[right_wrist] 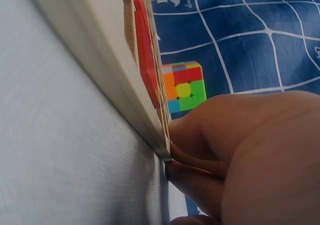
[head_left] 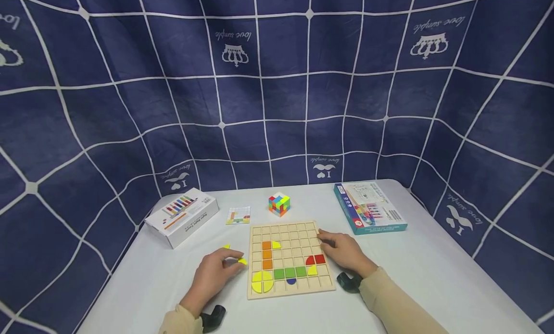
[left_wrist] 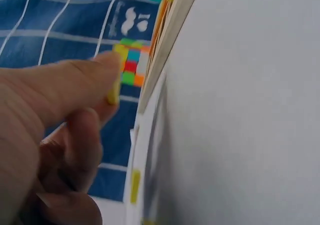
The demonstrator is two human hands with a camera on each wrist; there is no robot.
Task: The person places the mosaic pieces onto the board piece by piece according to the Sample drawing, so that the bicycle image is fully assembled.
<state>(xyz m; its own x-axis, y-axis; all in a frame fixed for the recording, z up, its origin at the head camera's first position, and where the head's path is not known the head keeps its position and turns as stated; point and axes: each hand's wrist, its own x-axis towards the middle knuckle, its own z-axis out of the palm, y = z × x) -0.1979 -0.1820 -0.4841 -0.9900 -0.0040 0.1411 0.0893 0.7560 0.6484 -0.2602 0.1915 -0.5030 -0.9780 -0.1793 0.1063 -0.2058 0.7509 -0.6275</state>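
Observation:
My left hand [head_left: 215, 275] pinches a small yellow piece [head_left: 242, 261] between thumb and fingertip, just left of the wooden grid board [head_left: 298, 237]. In the left wrist view the piece [left_wrist: 115, 89] appears as a thin yellow edge, mostly covered by the fingers. My right hand [head_left: 344, 250] grips the board's right edge with thumb and fingers, as the right wrist view shows the fingers [right_wrist: 195, 130] right at the rim. On the board lie a yellow circle of quarter pieces [head_left: 262, 281], orange squares [head_left: 267, 254], green squares [head_left: 290, 273], a red square [head_left: 320, 259] and a blue half circle [head_left: 291, 281].
Another yellow piece [head_left: 227, 246] lies on the table beyond the left hand. Behind the board are a pattern card [head_left: 238, 215] and a puzzle cube [head_left: 279, 204]. A white box [head_left: 182, 217] stands at the left, a teal box [head_left: 369, 207] at the right. Blue curtain [head_left: 281, 98] surrounds the table.

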